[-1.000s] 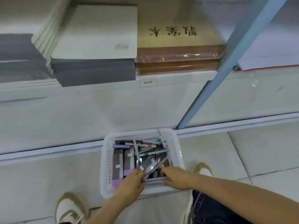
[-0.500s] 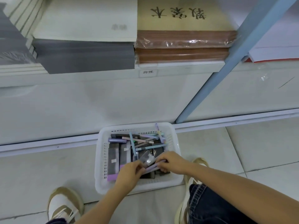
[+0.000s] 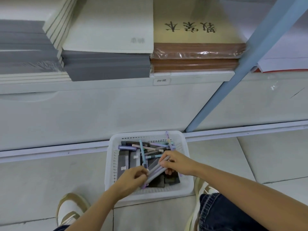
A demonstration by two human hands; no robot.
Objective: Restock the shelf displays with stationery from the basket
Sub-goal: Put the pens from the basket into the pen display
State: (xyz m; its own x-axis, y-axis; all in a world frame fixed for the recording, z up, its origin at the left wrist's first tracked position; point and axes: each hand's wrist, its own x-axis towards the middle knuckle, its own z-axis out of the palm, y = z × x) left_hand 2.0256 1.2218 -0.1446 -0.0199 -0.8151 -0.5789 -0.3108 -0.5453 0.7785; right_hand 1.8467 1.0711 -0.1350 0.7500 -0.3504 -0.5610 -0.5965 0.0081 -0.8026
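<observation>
Left hand (image 3: 133, 179) curls its fingers round the near end of a bundle of pens (image 3: 157, 171), grey and lavender barrels lying together on a slant. The right hand (image 3: 176, 161) grips the far end of the same bundle with thumb and bent fingers. Both hands are over the near half of the white basket (image 3: 112, 165), which sits on the tiled floor (image 3: 233, 164) close against the base of the shelf (image 3: 100, 90).

Inside the basket, dark flat boxes (image 3: 123, 161) lie along the left side and under the hands. Loose pens (image 3: 146, 147) in pale colours criss-cross at the far end. One lavender pen (image 3: 168, 139) leans in the far right corner, its tip above the rim.

On the shelf above, a grey-edged stack of notebooks (image 3: 106, 67) with a pale cover sits just left of a brown stack (image 3: 196, 54) wrapped in clear film, with dark characters on its tan cover. A small label (image 3: 161, 81) is fixed to the shelf edge below where the two stacks meet. A blue post (image 3: 241, 77) slants from the floor up to the far right.

Near the camera, a left shoe (image 3: 71, 210) stands to the left of the basket. A right shoe (image 3: 202, 187) is just beside the basket's near right corner, with dark denim (image 3: 221, 214) over it.
</observation>
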